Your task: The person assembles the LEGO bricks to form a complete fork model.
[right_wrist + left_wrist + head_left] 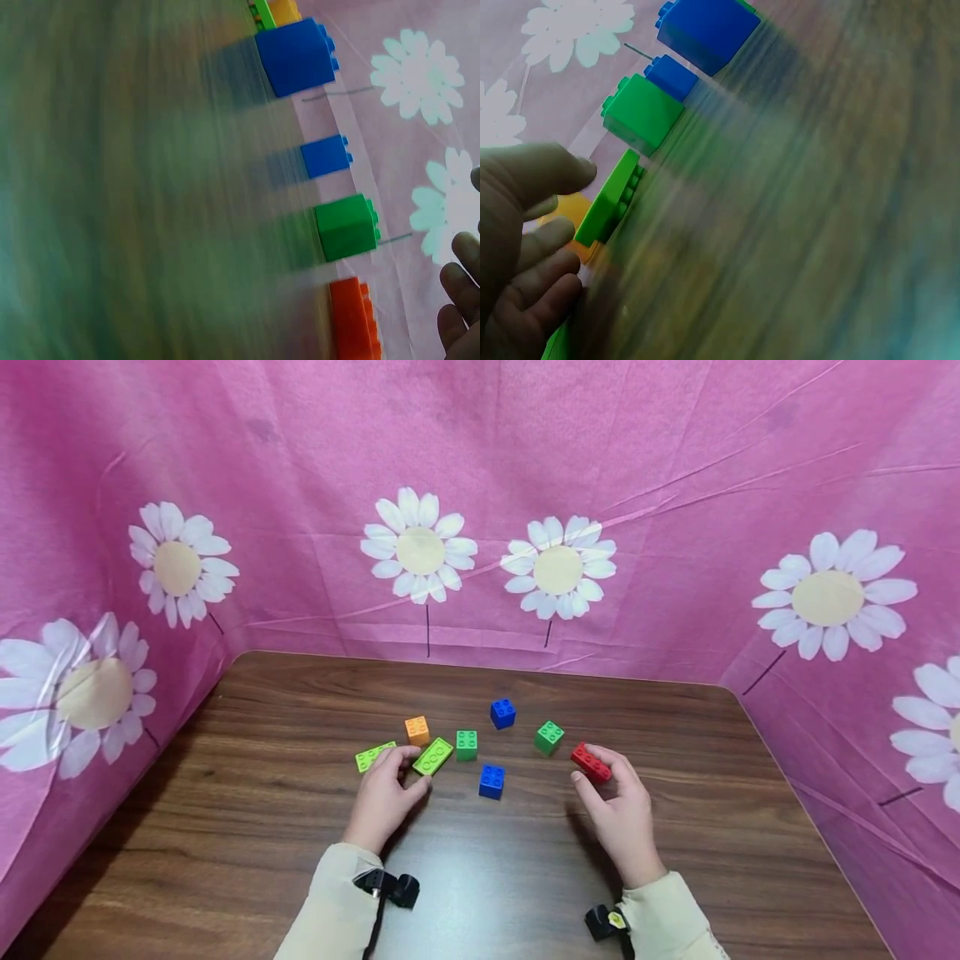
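Pink cloth [480, 435] with white daisies [420, 552] hangs around a brown wood-grain table [735, 802].

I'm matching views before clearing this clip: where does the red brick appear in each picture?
Head: the red brick lies right of centre, below mid-height, by the right hand.
Left wrist: not in it.
Right wrist: the red brick is at the bottom edge, right of centre.
Shared landmark: the nearer blue brick, near the top in both wrist views.
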The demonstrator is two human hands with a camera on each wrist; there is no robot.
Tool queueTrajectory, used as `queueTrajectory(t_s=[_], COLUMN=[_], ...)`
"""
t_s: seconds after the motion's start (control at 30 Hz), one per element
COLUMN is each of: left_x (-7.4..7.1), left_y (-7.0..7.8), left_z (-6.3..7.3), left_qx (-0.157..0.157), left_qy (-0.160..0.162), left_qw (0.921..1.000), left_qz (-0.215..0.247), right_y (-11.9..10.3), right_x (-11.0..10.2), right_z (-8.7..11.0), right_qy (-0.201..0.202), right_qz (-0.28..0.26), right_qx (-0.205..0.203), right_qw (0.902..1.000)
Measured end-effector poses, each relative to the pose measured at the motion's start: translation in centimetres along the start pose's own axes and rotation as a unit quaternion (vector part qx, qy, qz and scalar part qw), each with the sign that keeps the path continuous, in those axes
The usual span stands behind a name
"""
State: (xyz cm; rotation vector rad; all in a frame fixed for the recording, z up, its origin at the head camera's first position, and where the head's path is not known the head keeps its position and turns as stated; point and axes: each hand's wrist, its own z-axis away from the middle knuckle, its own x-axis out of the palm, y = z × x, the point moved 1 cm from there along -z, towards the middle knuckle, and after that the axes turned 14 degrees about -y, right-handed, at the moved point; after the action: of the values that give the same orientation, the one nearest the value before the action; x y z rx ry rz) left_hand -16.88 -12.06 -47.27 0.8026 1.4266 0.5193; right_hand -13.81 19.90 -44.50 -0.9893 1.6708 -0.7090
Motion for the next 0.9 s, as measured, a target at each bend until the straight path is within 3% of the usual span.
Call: queueTrajectory(t_s=[0.2, 0.43, 0.67, 0.9], left_x=[0.7, 0.6, 0.6, 0.7], left_y=[0.1, -0.3, -0.9, -0.8], left_z=[-0.5, -0.3, 0.1, 0.1], left_qx=[0.003, 0.006, 0.009, 0.049], left_qy=[0.010, 0.050, 0.051, 0.013], left_qw=[0.9994, 0.9985, 0.9964, 0.9807], left_qz=[-0.034, -0.019, 0.067, 0.189], right_y=[-0.8, -1.6, -3.2, -5.1], right_x=[1.1, 2.5, 4.2, 5.6], right_z=[0.3, 0.2, 0.1, -0.2], right_qy=[-0.023, -0.021, -0.042, -0.080], right_qz=[-0.019, -0.011, -0.043, -0.067], right_qx=[-0.030, -0.048, -0.043, -0.051], right_qw=[0.9991, 0.9986, 0.9973, 0.9932])
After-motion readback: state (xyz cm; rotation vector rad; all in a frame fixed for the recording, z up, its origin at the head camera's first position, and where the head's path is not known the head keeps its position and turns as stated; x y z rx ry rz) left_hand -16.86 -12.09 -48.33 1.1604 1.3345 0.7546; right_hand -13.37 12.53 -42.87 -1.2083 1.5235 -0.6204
